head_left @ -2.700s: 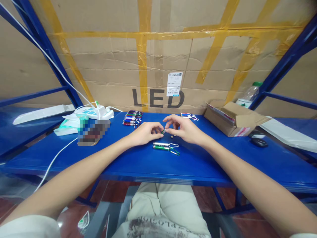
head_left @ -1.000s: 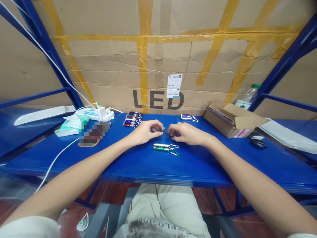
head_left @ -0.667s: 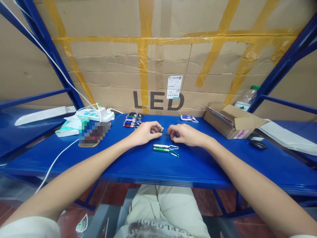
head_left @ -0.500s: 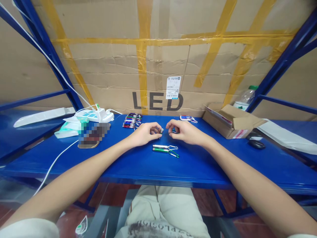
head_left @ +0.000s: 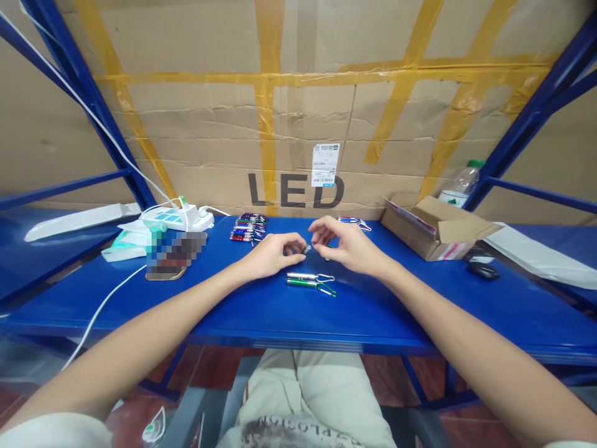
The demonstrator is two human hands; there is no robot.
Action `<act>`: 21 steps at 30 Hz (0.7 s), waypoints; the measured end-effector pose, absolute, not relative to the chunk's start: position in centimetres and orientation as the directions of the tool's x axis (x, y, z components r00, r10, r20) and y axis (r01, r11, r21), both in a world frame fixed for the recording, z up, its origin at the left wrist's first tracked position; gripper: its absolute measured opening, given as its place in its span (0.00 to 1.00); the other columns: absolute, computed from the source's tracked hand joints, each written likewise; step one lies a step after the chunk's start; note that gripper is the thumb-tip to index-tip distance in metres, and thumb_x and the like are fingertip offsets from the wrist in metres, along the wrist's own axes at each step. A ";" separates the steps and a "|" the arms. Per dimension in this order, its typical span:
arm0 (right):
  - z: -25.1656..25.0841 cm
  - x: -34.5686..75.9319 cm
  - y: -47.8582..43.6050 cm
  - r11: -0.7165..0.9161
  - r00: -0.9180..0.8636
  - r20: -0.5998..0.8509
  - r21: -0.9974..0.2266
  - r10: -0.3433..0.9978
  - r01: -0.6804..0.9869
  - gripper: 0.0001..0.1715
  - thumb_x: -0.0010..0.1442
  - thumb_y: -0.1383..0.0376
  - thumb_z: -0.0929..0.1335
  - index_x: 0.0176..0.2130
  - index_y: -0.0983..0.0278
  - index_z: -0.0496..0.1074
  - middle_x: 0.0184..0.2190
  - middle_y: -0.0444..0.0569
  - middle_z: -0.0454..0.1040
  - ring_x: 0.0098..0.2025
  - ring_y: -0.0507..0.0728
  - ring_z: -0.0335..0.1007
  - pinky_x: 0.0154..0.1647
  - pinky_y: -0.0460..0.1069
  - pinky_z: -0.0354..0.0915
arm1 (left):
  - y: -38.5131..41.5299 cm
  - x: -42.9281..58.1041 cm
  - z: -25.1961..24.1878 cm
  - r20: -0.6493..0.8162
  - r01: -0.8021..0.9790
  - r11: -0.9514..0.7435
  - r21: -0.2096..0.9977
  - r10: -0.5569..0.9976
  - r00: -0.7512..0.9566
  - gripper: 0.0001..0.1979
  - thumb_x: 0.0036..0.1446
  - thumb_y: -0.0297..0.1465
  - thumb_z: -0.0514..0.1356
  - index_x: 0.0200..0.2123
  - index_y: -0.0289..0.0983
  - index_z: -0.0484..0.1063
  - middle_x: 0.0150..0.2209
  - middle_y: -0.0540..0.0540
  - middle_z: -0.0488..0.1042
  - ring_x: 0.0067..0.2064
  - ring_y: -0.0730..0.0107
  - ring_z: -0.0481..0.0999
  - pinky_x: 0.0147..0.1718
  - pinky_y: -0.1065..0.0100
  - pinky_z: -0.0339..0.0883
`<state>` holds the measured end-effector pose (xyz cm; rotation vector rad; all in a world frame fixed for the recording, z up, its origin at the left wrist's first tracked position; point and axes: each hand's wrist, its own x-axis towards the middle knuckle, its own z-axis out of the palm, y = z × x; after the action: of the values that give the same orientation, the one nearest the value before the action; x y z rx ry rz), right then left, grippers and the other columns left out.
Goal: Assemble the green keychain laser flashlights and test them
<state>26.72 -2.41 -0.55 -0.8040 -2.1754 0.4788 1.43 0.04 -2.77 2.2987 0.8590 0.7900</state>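
My left hand (head_left: 273, 254) is curled on the blue table (head_left: 261, 305), pinching a small silver cylinder, a keychain flashlight part (head_left: 306, 249), at its fingertips. My right hand (head_left: 346, 245) is lifted a little, its thumb and forefinger pinched together right beside that part; what they hold is too small to name. Just in front of both hands lie two keychain flashlights (head_left: 310, 281), one silver and one green, with clips.
A pile of several coloured flashlights (head_left: 248, 226) lies behind my left hand, a few more flashlights (head_left: 353, 221) behind my right. An open cardboard box (head_left: 436, 231) and a mouse (head_left: 484, 270) sit right. A power strip (head_left: 180, 216), white cable and blurred object (head_left: 173, 252) sit left.
My right hand rose from the table and came left, pinching close to the silver part in my left hand. My left hand stayed almost still.
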 end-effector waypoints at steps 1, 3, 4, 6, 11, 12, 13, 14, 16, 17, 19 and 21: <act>-0.6 26.7 -2.5 0.729 -0.520 0.520 -0.562 0.678 0.390 0.16 0.66 0.65 0.71 0.53 0.59 0.72 0.43 0.49 0.82 0.41 0.58 0.80 0.48 0.57 0.77 | 0.0 1.4 -2.7 0.329 0.384 -0.642 0.663 0.711 0.621 0.12 0.65 0.39 0.68 0.48 0.39 0.81 0.42 0.46 0.85 0.40 0.65 0.82 0.43 0.65 0.72; -0.6 26.6 -2.5 0.729 -0.525 0.515 -0.567 0.678 0.384 0.16 0.66 0.65 0.71 0.54 0.59 0.73 0.43 0.49 0.82 0.42 0.58 0.80 0.49 0.57 0.77 | -0.1 1.4 -2.7 0.330 0.384 -0.644 0.662 0.710 0.622 0.12 0.65 0.39 0.68 0.48 0.39 0.81 0.41 0.46 0.85 0.40 0.65 0.82 0.43 0.65 0.72; -0.7 26.6 -2.5 0.728 -0.527 0.513 -0.570 0.677 0.381 0.16 0.67 0.65 0.72 0.54 0.59 0.73 0.43 0.49 0.82 0.42 0.58 0.80 0.50 0.57 0.77 | -0.1 1.5 -2.6 0.330 0.384 -0.644 0.661 0.709 0.623 0.12 0.65 0.39 0.68 0.48 0.39 0.81 0.41 0.46 0.85 0.40 0.65 0.81 0.42 0.65 0.72; -0.7 26.6 -2.5 0.724 -0.531 0.507 -0.579 0.680 0.374 0.17 0.67 0.64 0.72 0.55 0.59 0.73 0.43 0.48 0.82 0.42 0.58 0.80 0.49 0.56 0.77 | -0.2 1.5 -2.6 0.330 0.383 -0.645 0.661 0.708 0.624 0.12 0.65 0.39 0.68 0.48 0.38 0.81 0.41 0.47 0.85 0.40 0.65 0.81 0.42 0.65 0.71; -0.7 26.6 -2.4 0.713 -0.534 0.491 -0.594 0.689 0.373 0.16 0.68 0.61 0.72 0.54 0.59 0.74 0.42 0.49 0.82 0.43 0.59 0.80 0.48 0.57 0.77 | -0.2 1.5 -2.6 0.341 0.377 -0.655 0.655 0.701 0.626 0.12 0.65 0.39 0.67 0.47 0.39 0.81 0.40 0.47 0.84 0.40 0.65 0.81 0.42 0.65 0.72; -0.7 26.6 -2.3 0.712 -0.536 0.489 -0.594 0.689 0.373 0.16 0.69 0.61 0.72 0.54 0.59 0.74 0.42 0.49 0.83 0.43 0.59 0.81 0.48 0.57 0.77 | -0.2 1.5 -2.6 0.341 0.379 -0.656 0.653 0.701 0.626 0.12 0.65 0.39 0.67 0.47 0.39 0.81 0.39 0.47 0.84 0.40 0.64 0.81 0.42 0.65 0.72; -0.7 26.6 -2.3 0.712 -0.537 0.487 -0.595 0.688 0.372 0.16 0.69 0.61 0.72 0.55 0.59 0.74 0.42 0.49 0.83 0.43 0.59 0.81 0.48 0.57 0.77 | -0.2 1.5 -2.6 0.342 0.381 -0.657 0.651 0.701 0.626 0.12 0.65 0.39 0.67 0.47 0.39 0.81 0.39 0.47 0.84 0.40 0.64 0.81 0.42 0.65 0.72; -0.8 26.7 -2.3 0.711 -0.539 0.485 -0.597 0.688 0.370 0.16 0.69 0.60 0.72 0.55 0.59 0.74 0.42 0.49 0.83 0.44 0.60 0.81 0.48 0.57 0.77 | -0.2 1.5 -2.6 0.342 0.383 -0.657 0.649 0.702 0.625 0.12 0.65 0.40 0.67 0.47 0.39 0.81 0.39 0.47 0.84 0.40 0.64 0.81 0.42 0.65 0.72; -0.9 26.7 -2.2 0.709 -0.541 0.482 -0.601 0.689 0.367 0.16 0.69 0.60 0.73 0.55 0.59 0.74 0.43 0.49 0.83 0.44 0.60 0.81 0.47 0.57 0.77 | -0.2 1.5 -2.6 0.340 0.385 -0.657 0.648 0.702 0.625 0.12 0.65 0.40 0.68 0.47 0.39 0.81 0.39 0.47 0.84 0.40 0.64 0.82 0.42 0.65 0.72; -0.9 26.7 -2.2 0.708 -0.542 0.480 -0.603 0.690 0.367 0.16 0.69 0.60 0.73 0.55 0.59 0.74 0.43 0.49 0.83 0.44 0.60 0.81 0.47 0.57 0.77 | -0.2 1.5 -2.6 0.340 0.384 -0.656 0.649 0.702 0.626 0.12 0.65 0.40 0.68 0.47 0.39 0.81 0.39 0.48 0.84 0.40 0.64 0.82 0.42 0.65 0.72; -0.9 26.7 -2.1 0.706 -0.542 0.476 -0.605 0.692 0.369 0.16 0.69 0.60 0.73 0.55 0.59 0.75 0.43 0.50 0.83 0.44 0.60 0.81 0.46 0.57 0.77 | -0.2 1.5 -2.6 0.338 0.383 -0.655 0.651 0.703 0.626 0.12 0.66 0.40 0.67 0.47 0.39 0.81 0.39 0.48 0.84 0.40 0.64 0.82 0.42 0.65 0.72; -0.9 26.7 -2.1 0.704 -0.543 0.474 -0.606 0.693 0.370 0.16 0.69 0.60 0.73 0.55 0.59 0.75 0.43 0.50 0.83 0.45 0.60 0.81 0.47 0.57 0.76 | -0.1 1.5 -2.7 0.340 0.383 -0.656 0.650 0.702 0.626 0.12 0.66 0.40 0.67 0.47 0.39 0.81 0.39 0.48 0.84 0.40 0.64 0.82 0.42 0.65 0.71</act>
<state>26.72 -2.14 -0.91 -0.8062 -2.1883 0.5759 1.46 -0.15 -2.66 2.3200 0.8505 0.7986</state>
